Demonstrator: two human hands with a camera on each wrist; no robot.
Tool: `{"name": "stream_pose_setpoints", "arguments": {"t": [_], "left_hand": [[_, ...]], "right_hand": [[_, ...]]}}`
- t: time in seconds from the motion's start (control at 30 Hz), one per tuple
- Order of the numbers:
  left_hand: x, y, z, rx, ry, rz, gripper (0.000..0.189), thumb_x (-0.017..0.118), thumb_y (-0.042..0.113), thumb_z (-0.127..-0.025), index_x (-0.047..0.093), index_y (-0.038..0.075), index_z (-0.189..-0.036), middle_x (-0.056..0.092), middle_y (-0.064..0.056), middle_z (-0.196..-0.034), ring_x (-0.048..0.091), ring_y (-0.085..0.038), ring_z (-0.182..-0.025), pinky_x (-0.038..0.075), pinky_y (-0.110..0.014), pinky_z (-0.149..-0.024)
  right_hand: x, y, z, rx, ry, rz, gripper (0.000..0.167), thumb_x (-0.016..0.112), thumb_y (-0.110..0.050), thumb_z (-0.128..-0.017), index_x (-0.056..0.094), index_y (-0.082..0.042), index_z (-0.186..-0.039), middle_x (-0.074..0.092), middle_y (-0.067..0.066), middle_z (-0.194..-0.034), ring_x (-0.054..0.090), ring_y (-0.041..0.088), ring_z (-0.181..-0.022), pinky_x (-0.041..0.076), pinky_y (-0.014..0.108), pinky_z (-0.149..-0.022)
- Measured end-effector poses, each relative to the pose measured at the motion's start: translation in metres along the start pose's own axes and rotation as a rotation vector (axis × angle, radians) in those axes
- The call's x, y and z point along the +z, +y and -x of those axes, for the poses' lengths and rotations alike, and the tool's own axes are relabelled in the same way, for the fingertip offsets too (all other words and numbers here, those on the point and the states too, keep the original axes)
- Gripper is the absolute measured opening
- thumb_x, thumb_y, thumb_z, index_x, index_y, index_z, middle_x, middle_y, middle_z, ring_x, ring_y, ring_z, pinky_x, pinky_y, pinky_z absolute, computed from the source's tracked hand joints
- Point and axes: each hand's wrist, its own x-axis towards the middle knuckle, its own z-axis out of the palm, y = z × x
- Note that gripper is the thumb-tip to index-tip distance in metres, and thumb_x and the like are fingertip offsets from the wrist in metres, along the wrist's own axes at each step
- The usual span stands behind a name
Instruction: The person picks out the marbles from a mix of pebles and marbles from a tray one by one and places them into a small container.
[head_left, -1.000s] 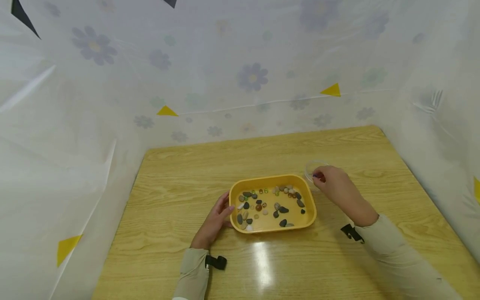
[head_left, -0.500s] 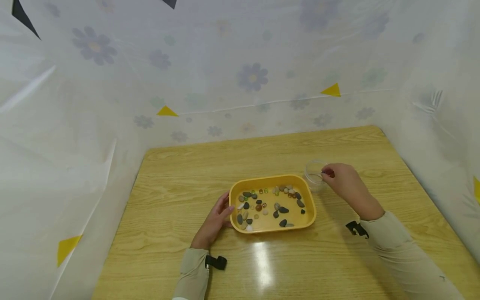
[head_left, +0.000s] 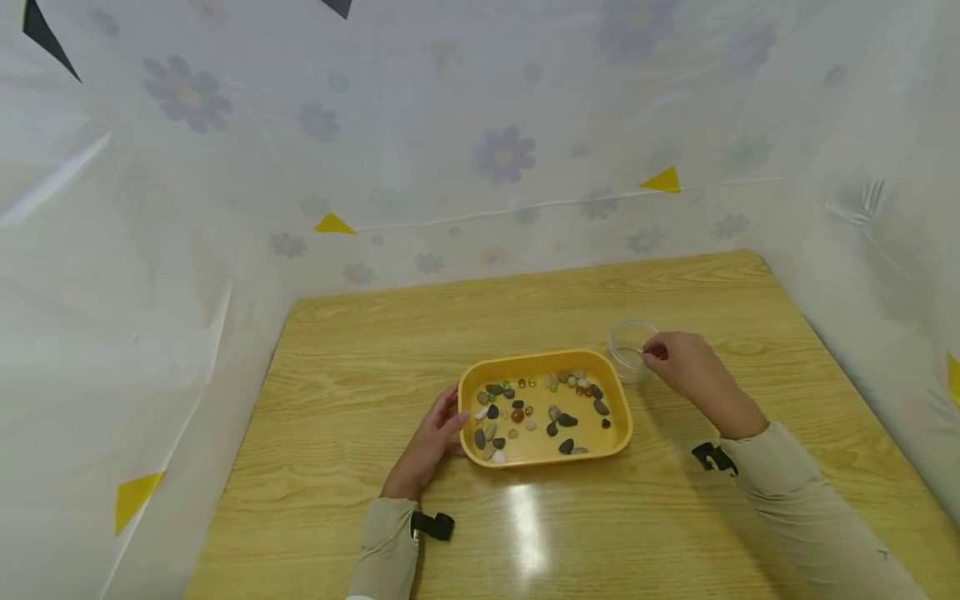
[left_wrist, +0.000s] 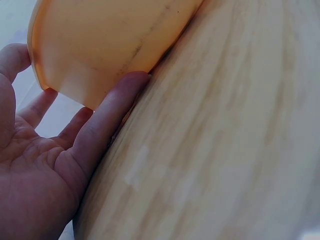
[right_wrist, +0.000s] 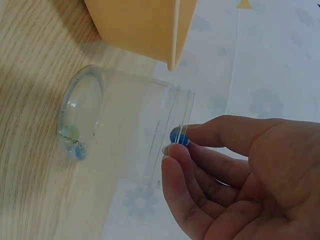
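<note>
One blue marble (right_wrist: pixel 177 137), pinched between thumb and fingers of the right hand (head_left: pixel 696 372) at the mouth of an upright clear jar (right_wrist: pixel 130 112), green and blue pieces at its base. One yellow tray (head_left: pixel 537 445) of mixed pebbles (head_left: pixel 567 420), jar just beside its back right corner, left end gripped by the left hand (head_left: pixel 429 435), thumb over the rim. One wood-grain surface (head_left: pixel 360 358), room extending left, back and right of the tray to its edges; right sleeve (head_left: pixel 795 498) bears a small dark mark, unreadable.
</note>
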Motion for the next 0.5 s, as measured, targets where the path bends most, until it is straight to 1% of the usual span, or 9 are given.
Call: {"name": "stream_pose_setpoints", "arguments": {"t": [0.27,0.5], "left_hand": [[0.0,0.0001,0.0001,-0.006,0.006,-0.005,0.053,0.047,0.021,-0.099,0.025,0.024,-0.147,0.028,-0.006,-0.147,0.04,-0.034,-0.123,0.054,-0.045,-0.074],[-0.0001,-0.0007,-0.0004,-0.001,0.005,0.001,0.054,0.048,0.021,-0.099,0.024,0.023,-0.147,0.027,-0.008,-0.148,0.039,-0.036,-0.124,0.054,-0.045,-0.074]], "right_hand": [[0.0011,0.0026,-0.0002,-0.014,-0.013,-0.015,0.021,0.055,-0.011,-0.092,0.067,0.004,-0.1,0.065,0.015,-0.093,0.06,0.024,-0.077,0.05,0.041,-0.065],[0.0009,0.0025,0.0003,-0.005,-0.014,-0.025,0.02,0.056,-0.012,-0.092,0.066,0.003,-0.101,0.065,0.014,-0.093,0.06,0.023,-0.077,0.05,0.04,-0.065]]}}
